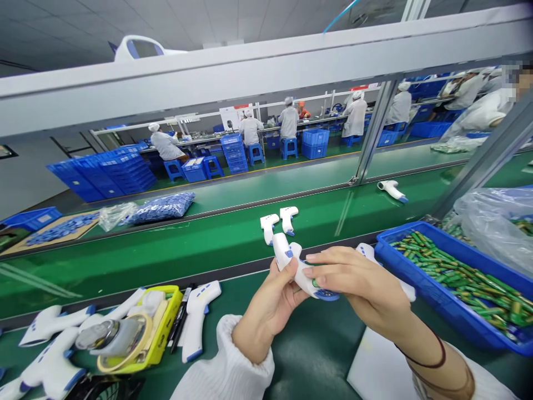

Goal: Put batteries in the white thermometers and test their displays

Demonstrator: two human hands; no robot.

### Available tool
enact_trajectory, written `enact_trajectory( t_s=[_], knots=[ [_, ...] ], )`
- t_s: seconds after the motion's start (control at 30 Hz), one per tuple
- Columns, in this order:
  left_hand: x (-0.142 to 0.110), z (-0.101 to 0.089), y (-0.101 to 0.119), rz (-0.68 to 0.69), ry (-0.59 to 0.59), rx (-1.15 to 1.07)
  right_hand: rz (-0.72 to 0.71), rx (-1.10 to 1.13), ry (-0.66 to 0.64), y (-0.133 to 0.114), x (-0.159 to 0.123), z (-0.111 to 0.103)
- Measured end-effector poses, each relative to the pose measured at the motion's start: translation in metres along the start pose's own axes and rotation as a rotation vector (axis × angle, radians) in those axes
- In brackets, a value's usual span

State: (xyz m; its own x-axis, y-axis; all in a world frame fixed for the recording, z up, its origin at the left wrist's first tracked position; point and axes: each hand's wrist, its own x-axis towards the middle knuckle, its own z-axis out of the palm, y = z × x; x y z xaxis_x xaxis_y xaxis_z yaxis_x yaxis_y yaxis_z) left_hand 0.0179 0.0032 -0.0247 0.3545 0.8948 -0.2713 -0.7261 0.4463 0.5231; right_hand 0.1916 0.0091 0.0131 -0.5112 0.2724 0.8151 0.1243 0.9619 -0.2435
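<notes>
My left hand [270, 303] is closed around a white and blue infrared thermometer gun [283, 250], its thumb lying along the body. The handle points right, with its blue-edged end beneath my right hand [368, 280]. That hand's fingers are stretched out and touch the handle; its thumb is mostly hidden. A bit of green, apparently a battery [315, 283], shows at the handle under the fingertips. Another thermometer gun [366, 251] lies behind my right hand, partly covered by it. To the right stands a blue bin [441, 319] full of green batteries [453, 266].
Two thermometer guns [288, 220] lie on the green conveyor belt [225, 233], one more [392, 190] farther right. At left are a yellow tray [160, 344], a bottle [100, 336] and several thermometers [200, 316]. A metal post [377, 130] rises behind. Co-workers sit in the background.
</notes>
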Motion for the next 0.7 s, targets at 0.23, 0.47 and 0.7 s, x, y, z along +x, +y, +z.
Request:
enact_trajectory(
  t_s=[0.23, 0.47, 0.7],
  knots=[
    [-0.002, 0.004, -0.01, 0.12, -0.049, 0.116, 0.46, 0.387, 0.097, -0.003, -0.023, 0.029],
    [0.012, 0.002, -0.042, 0.416, 0.056, 0.219, 0.856, 0.768, 0.457, 0.005, -0.042, 0.052],
    [0.032, -0.016, -0.028, 0.447, 0.0, 0.466, 0.956, 0.613, 0.362, 0.016, -0.048, 0.036]
  ],
)
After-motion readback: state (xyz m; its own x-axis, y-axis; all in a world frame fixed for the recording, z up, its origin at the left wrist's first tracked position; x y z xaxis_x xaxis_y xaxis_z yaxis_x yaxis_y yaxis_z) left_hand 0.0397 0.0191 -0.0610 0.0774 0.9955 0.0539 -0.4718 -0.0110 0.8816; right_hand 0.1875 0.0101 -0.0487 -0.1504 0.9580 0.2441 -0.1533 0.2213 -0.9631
